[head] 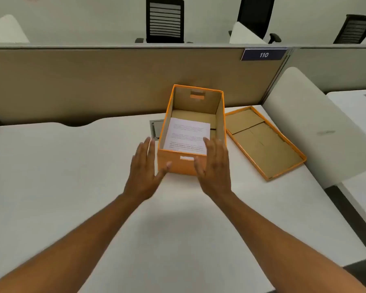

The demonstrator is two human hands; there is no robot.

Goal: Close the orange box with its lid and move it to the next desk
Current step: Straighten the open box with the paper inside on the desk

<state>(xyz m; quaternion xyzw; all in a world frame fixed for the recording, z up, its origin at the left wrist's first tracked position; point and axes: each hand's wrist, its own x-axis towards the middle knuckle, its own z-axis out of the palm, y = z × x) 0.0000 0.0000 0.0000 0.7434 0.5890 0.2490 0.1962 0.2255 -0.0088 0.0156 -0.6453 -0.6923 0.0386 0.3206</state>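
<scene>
Both hands, left (143,166) and right (212,166), are hovering open, holding nothing, flanking the box (178,166). Lid (262,140) is lying inverted right; misalignment risks jamming.

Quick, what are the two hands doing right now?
Left hand: open, holding nothing.
Right hand: open, holding nothing, at the orange box.

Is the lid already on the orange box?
No, the orange box stands open with a sheet of paper inside, and the lid lies inside-up on the desk beside it.
</scene>
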